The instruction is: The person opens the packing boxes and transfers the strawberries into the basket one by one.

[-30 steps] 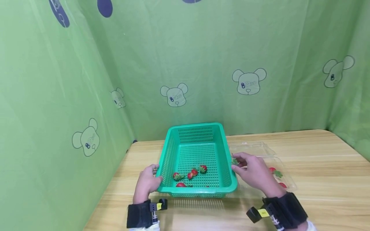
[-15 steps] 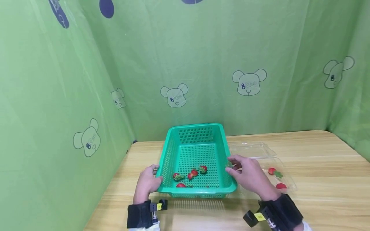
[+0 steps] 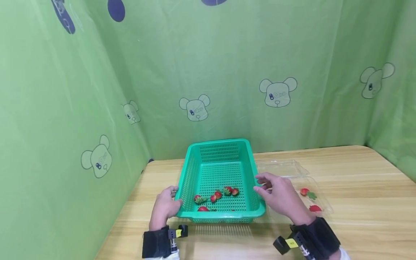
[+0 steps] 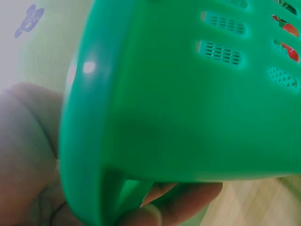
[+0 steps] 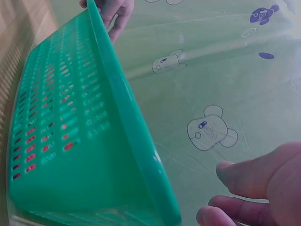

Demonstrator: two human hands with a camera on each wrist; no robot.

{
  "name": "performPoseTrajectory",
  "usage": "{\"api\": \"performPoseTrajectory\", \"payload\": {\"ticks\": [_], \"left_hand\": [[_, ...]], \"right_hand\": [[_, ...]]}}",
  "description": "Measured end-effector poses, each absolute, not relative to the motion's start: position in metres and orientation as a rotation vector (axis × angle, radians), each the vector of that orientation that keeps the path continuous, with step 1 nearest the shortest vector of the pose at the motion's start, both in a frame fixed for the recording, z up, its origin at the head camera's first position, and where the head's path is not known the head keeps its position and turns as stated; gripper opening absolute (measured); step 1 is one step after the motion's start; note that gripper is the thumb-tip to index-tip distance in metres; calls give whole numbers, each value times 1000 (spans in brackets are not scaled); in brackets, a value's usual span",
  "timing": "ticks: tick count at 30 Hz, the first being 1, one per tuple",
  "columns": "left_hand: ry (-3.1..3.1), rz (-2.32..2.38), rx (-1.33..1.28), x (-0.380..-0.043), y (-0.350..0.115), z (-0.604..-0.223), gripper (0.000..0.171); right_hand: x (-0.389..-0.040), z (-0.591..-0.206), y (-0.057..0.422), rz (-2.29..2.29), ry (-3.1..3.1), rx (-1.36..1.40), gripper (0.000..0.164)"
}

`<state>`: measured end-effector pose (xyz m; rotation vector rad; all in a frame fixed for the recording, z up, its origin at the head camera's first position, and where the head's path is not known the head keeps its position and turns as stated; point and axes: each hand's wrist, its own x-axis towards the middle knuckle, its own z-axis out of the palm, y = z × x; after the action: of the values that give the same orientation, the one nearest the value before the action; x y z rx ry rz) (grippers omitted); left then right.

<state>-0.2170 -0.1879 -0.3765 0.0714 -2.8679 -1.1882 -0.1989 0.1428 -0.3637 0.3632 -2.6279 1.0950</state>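
Note:
A green perforated plastic basket [image 3: 222, 214] holds several strawberries [image 3: 218, 195] toward its near end. My left hand [image 3: 165, 205] grips its near left corner; in the left wrist view the fingers [image 4: 195, 200] curl under the rim. Above the right rim is my right hand [image 3: 280, 195], thumb and fingers apart with nothing between them, as the right wrist view also shows. A strawberry [image 3: 235, 191] lies at the right end of the row inside. To the right, partly behind my right hand, a clear plastic box [image 3: 321, 193] contains strawberries [image 3: 304, 191].
A clear lid [image 3: 282, 167] lies behind the box, beside the basket. The wooden table [image 3: 364, 187] extends right. A green curtain [image 3: 227, 72] with bear-head prints hangs behind and along the left side. Black camera straps [image 3: 156, 242] wrap both wrists.
My right hand has moved left over the basket's rim and let go of a strawberry, which now lies inside beside the others. The left hand keeps its grip on the corner.

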Motion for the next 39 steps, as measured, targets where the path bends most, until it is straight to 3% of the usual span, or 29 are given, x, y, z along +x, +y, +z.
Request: {"api": "performPoseTrajectory", "payload": {"ticks": [15,39], "left_hand": [[-2867,-1174,70,-219,-188,-376,49],[-2873,-1195,95,-217,-186,-375,49]], "right_hand": [[-213,-373,183,983,-2684,246,30],[-230,-397,229,1006,-3072,120,45]]}}
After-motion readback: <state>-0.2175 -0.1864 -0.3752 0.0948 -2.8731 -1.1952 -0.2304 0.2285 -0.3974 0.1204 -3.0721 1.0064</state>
